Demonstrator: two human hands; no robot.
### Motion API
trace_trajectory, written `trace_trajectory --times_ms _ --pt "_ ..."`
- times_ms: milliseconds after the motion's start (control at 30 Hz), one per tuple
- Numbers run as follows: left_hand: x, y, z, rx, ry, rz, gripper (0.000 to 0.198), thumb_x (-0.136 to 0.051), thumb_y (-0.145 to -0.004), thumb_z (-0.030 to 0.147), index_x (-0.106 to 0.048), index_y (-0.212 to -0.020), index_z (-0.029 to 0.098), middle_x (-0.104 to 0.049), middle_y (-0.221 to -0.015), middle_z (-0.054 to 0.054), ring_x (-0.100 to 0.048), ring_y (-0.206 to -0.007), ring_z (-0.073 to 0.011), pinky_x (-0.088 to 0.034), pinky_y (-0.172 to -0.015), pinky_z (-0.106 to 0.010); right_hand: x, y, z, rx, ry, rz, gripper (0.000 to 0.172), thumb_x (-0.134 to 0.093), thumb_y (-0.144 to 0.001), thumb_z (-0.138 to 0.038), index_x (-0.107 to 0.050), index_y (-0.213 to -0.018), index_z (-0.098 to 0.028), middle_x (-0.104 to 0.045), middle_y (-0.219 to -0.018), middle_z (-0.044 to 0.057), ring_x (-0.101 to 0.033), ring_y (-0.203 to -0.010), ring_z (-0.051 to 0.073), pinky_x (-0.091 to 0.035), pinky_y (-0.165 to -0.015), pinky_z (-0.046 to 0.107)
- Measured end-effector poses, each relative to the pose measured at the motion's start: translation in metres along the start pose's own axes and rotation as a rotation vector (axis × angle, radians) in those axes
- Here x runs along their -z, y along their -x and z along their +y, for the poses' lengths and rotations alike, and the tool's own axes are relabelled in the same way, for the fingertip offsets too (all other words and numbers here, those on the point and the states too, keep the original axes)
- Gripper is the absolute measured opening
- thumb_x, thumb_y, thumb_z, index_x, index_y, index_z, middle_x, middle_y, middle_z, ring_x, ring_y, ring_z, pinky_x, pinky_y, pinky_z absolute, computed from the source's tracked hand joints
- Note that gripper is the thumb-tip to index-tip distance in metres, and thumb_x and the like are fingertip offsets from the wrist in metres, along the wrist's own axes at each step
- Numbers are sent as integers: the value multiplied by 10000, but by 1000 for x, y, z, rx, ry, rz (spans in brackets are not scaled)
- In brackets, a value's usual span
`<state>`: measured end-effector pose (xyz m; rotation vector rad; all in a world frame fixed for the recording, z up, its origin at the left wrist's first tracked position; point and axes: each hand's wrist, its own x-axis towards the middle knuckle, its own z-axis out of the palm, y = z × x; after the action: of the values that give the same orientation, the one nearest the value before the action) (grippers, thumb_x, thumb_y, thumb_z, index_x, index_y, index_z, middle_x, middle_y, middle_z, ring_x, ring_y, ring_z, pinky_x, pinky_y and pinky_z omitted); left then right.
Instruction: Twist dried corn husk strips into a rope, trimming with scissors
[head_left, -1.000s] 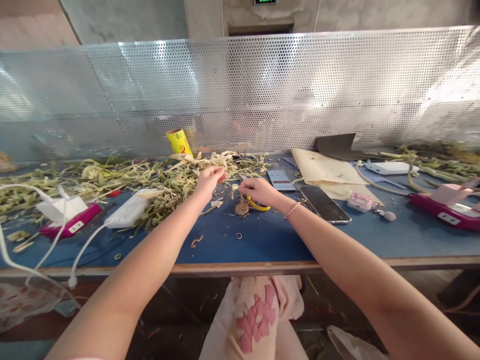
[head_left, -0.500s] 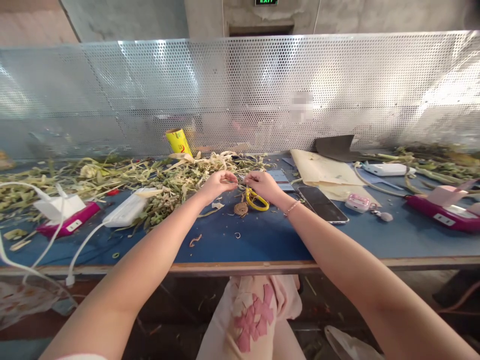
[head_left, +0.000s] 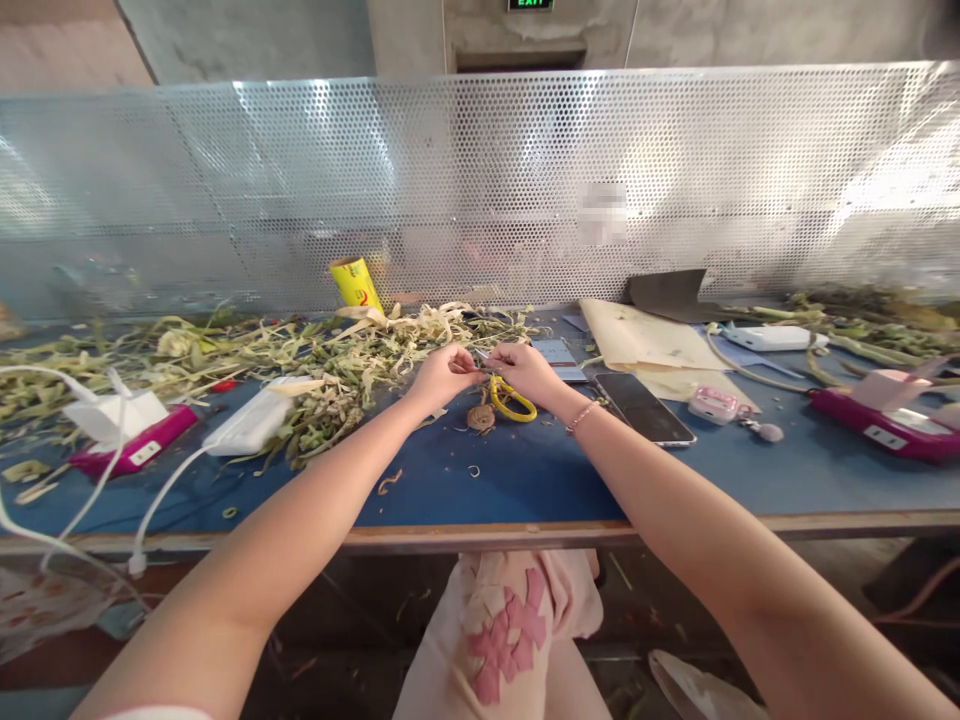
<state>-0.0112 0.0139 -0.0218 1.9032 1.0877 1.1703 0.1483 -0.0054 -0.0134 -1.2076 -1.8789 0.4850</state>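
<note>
Yellow-handled scissors (head_left: 514, 402) hang from my right hand (head_left: 521, 366), whose fingers are closed round them, their silvery tip showing toward the left. Close beside it, my left hand (head_left: 450, 374) has its fingertips pinched together near that tip; what they hold is too small to make out. Just below the hands, a round brown coil (head_left: 481, 417) lies on the blue table (head_left: 450, 490). A heap of dried leaves and stems (head_left: 345, 385) spreads to the left of my left hand.
A black phone (head_left: 645, 409), a pink case (head_left: 713, 404) and tan paper (head_left: 645, 340) lie to the right. White adapters, cables and magenta power strips (head_left: 154, 445) sit at both sides. A yellow tube (head_left: 357, 284) stands behind the leaves, before a perforated metal screen (head_left: 480, 180).
My left hand has moved slightly right, closer to my right hand, and its fingers have drawn together. The pale scrap beneath it has shifted. My right hand has barely moved.
</note>
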Motion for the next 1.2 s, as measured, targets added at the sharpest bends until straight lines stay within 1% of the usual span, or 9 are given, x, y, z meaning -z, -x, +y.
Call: trace_trajectory --times_ms 67,233,367,500,667,867,967,1100,1200 --pt "-2 1 0 -11 -1 18 256 -729 -510 237 -515 -637 179 -582 -604 20 -556 -592 -119 -432 -579 -254 -1 -1 1 0 8 -3 151 -475 -711 -238 -485 -577 -171 -453 -538 -31 -380 -550 95 -275 -551 230" --pt "-4 1 -1 7 46 -8 245 -712 -517 174 -503 -644 179 -579 -616 30 -571 -615 -118 -439 -613 -256 -2 -1 3 -10 48 -33 144 -474 -731 -245 -529 -623 -166 -470 -566 -23 -405 -560 100 -283 -552 226" --pt "-5 -1 -3 51 92 17 232 -701 -500 123 -510 -622 168 -566 -607 29 -550 -587 -110 -433 -596 -257 -2 0 3 13 95 -35 143 -474 -742 -235 -539 -636 -165 -465 -560 -25 -399 -553 98 -285 -557 224" --pt "-6 -2 -5 133 101 56 220 -670 -512 89 -501 -631 165 -558 -584 30 -521 -522 -101 -409 -542 -251 -3 0 4 44 123 -33 136 -479 -745 -211 -545 -637 -161 -459 -543 -30 -391 -537 90 -273 -556 222" --pt "-3 0 -2 188 10 65 230 -654 -555 106 -472 -680 173 -567 -583 29 -527 -540 -100 -403 -567 -246 -3 1 3 52 160 -37 140 -480 -750 -195 -542 -630 -160 -452 -532 -35 -380 -525 85 -261 -548 217" --pt "-1 1 2 236 -63 -62 234 -610 -612 104 -444 -755 184 -590 -582 30 -554 -573 -114 -407 -613 -251 -4 2 3 61 176 -39 145 -482 -755 -187 -539 -626 -155 -462 -541 -34 -376 -530 83 -263 -551 212" --pt "-1 2 4 197 -130 -99 229 -596 -616 106 -428 -746 190 -558 -550 48 -536 -551 -117 -388 -592 -247 -3 1 3 61 196 -34 141 -479 -752 -178 -548 -631 -152 -463 -537 -33 -374 -528 83 -264 -551 211" --pt "-3 6 7 23 -182 -221 157 -517 -671 109 -415 -752 196 -470 -486 73 -467 -499 -104 -326 -534 -230 2 2 1 39 231 -3 155 -476 -750 -178 -559 -622 -147 -460 -537 -28 -372 -528 83 -267 -549 210" --pt "-5 9 10 -23 -180 -254 152 -478 -701 107 -389 -781 200 -401 -458 93 -386 -460 -87 -268 -502 -222 3 3 -1 11 258 5 152 -487 -750 -184 -574 -632 -144 -466 -539 -26 -379 -528 84 -272 -547 209"
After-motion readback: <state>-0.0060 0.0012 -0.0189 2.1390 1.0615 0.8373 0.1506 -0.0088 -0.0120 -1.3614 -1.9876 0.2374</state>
